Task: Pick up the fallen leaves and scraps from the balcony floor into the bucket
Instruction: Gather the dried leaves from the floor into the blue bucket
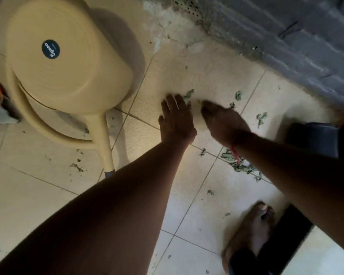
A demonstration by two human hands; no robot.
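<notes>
Dry green leaf scraps lie scattered on the cream floor tiles (187, 76). One scrap (189, 94) sits just past my left fingertips, others (238, 95) (261, 118) lie to the right, and a larger pile (236, 163) lies under my right wrist. My left hand (176, 120) rests flat on the tile with its fingers apart, holding nothing. My right hand (222, 122) is close beside it, blurred, with fingers drawn together and pointing down at the floor. Whether it holds any scraps is hidden. No bucket is clearly in view.
A beige plastic stool (68, 56) stands at the upper left, one leg (105, 147) reaching toward my left arm. A rough grey wall (286, 36) runs along the upper right. A dark blue object (314, 137) sits at the right. My sandalled foot (252, 235) is beside a black strip (286, 233).
</notes>
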